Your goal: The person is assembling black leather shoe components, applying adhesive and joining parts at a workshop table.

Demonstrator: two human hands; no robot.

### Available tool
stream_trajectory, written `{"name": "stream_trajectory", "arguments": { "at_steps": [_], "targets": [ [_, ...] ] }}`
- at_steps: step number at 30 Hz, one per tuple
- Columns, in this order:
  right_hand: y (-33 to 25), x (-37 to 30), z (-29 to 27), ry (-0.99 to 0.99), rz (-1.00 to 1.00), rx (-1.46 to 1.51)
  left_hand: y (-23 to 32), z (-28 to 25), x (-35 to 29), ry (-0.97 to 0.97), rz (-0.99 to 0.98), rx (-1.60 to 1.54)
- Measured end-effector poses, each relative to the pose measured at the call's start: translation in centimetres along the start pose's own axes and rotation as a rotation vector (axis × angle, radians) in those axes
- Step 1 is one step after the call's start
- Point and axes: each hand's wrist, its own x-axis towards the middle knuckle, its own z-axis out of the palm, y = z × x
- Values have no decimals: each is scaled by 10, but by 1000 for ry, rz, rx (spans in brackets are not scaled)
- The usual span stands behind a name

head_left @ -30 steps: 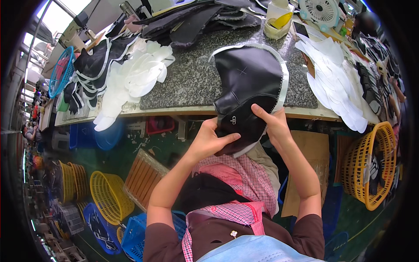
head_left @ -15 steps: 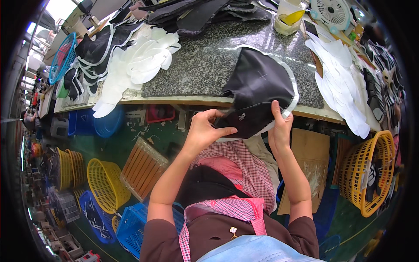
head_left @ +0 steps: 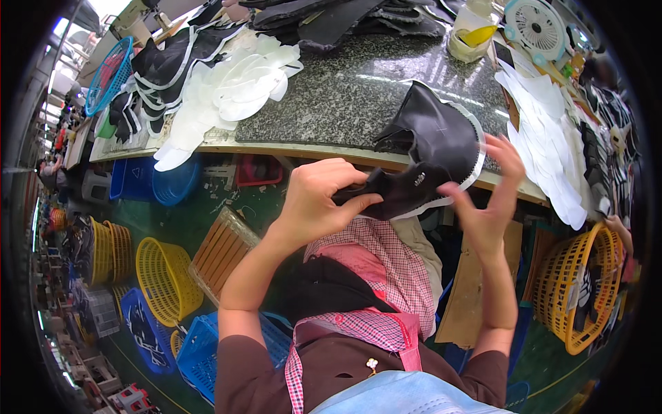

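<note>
One black piece (head_left: 448, 145), left hand (head_left: 318, 196) pinching; right hand (head_left: 485, 217) spread, contact unclear.

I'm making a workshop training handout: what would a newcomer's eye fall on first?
The white-edged black piece in the centre, pinched in the left hand, with the right hand spread by its right edge. Then the white pieces heaped on the table, left and right, and the fan at back right.

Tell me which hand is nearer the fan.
Right. The right hand is below the fan in view, slightly to its left; the left hand, gripping the black piece, is much farther left.
</note>
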Motion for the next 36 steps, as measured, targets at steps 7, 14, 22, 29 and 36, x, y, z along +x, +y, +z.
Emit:
{"name": "stream_trajectory", "arguments": {
  "at_steps": [7, 14, 22, 29, 36],
  "targets": [
    [-39, 84, -7, -852, -449, 352, 67, -47, 9, -111, 224, 135],
    [-50, 52, 1, -1180, 49, 439, 50, -37, -26, -240, -36, -72],
    [-4, -78, 37, -1255, 541, 857, -10, 34, -95, -491, -559, -682],
    [23, -134, 51, -1060, 869, 1252, -43, 79, -124, -385, -535, -948],
    [8, -97, 37, -978, 675, 964, -22, 63, -102, -412, -732, -641]
  ]
}}
